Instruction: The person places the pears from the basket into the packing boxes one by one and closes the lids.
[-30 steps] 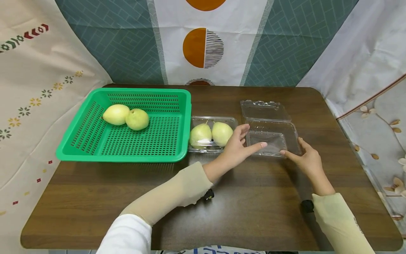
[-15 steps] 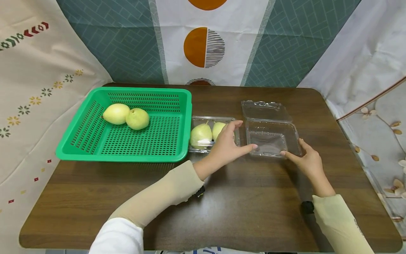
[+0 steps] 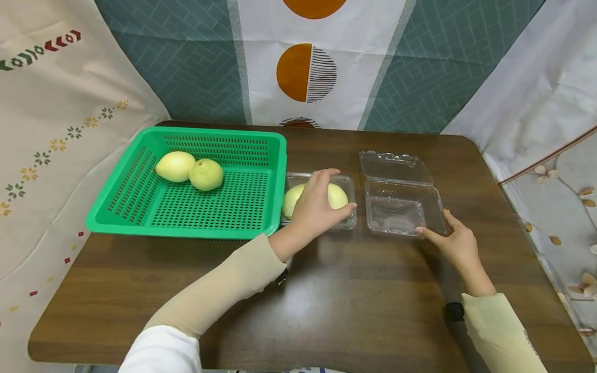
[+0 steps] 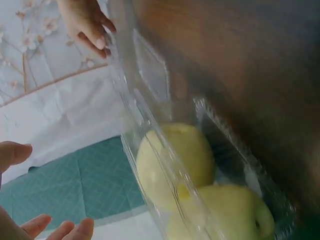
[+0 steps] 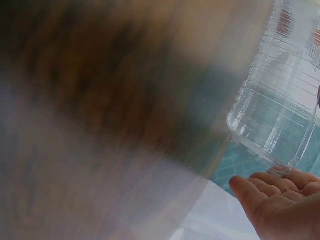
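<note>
My left hand (image 3: pixel 313 207) hovers over a lidded clear plastic container with two pale yellow-green pears (image 4: pixel 172 162) inside. Its thumb and fingers are spread, holding nothing; in the left wrist view its fingertips (image 4: pixel 85 230) are apart from the container. In the head view this hand partly hides the pears. Beside it lies a second clear plastic container (image 3: pixel 396 211), lid folded back toward the far edge, with nothing in it. My right hand (image 3: pixel 454 243) holds that container's near right corner, thumb at the front rim and fingers along the side.
A green slotted basket (image 3: pixel 186 232) stands on the left of the brown wooden table (image 3: pixel 354 311), touching or nearly touching the filled container. Two more pears (image 3: pixel 206 174) lie in the basket. Patterned cloth hangs behind and at both sides.
My left hand has drawn leftward, from the gap between the containers to above the filled one. My right hand keeps its place at the empty container's corner. The view has shifted slightly.
</note>
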